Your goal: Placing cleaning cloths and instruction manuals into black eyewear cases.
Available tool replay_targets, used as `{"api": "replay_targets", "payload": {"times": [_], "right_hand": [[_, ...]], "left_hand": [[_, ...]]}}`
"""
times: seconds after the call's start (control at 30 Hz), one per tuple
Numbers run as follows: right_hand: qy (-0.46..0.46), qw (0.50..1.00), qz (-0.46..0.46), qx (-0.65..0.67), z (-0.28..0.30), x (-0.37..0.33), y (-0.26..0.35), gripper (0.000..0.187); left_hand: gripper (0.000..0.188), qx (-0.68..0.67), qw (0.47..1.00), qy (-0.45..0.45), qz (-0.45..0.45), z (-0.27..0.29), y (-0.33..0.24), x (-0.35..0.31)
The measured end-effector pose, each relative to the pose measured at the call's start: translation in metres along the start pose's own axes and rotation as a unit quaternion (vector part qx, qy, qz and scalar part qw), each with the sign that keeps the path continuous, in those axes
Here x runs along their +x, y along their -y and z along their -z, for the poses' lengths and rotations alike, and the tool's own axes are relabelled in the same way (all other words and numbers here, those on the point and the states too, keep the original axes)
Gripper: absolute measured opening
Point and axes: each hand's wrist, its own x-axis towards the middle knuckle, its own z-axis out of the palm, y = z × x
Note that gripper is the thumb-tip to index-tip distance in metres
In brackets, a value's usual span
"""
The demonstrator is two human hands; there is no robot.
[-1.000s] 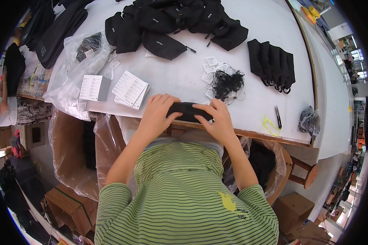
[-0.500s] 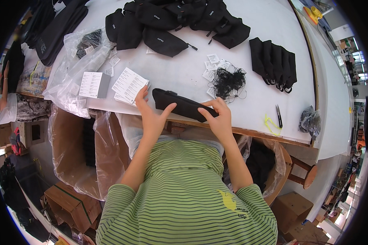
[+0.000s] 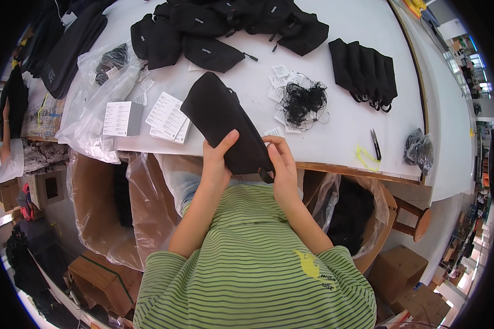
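A black fabric pouch with a small loop at its lower end is held over the table's near edge, tilted with its top toward the far left. My left hand grips its left side, thumb on the front face and the other fingers hidden behind. At the lower right edge, beside the loop, my right hand is closed on the pouch; its fingertips are partly hidden. Just beyond my right hand lie a tangle of black strings and some white tags. Left of the pouch rest stacks of printed white cards.
Several black pouches are heaped at the far side of the white table. A row of folded black pouches lies at the right, with black-handled snips nearer. Plastic-lined cardboard boxes stand below the table edge.
The pouch has turned from lying nearly level to a steep tilt, its broad face now showing. My left hand has closed on it, and my right hand has shifted slightly left and lower.
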Motion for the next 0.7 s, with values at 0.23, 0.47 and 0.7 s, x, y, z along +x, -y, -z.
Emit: {"api": "replay_targets", "payload": {"times": [0.23,0.47,0.7], "right_hand": [[0.029,0.933,0.264,-0.242,0.030,0.038,0.020,0.026],[-0.016,0.870,0.341,-0.355,0.023,0.054,0.055,0.013],[-0.001,0.841,0.331,-0.428,0.022,0.050,0.055,0.007]], "left_hand": [[0.044,0.060,0.991,0.081,0.091,-0.002,0.000,-0.007],[0.047,0.085,0.973,0.150,0.153,-0.011,0.001,-0.015],[0.046,0.083,0.982,0.096,0.143,-0.008,0.005,-0.014]]}}
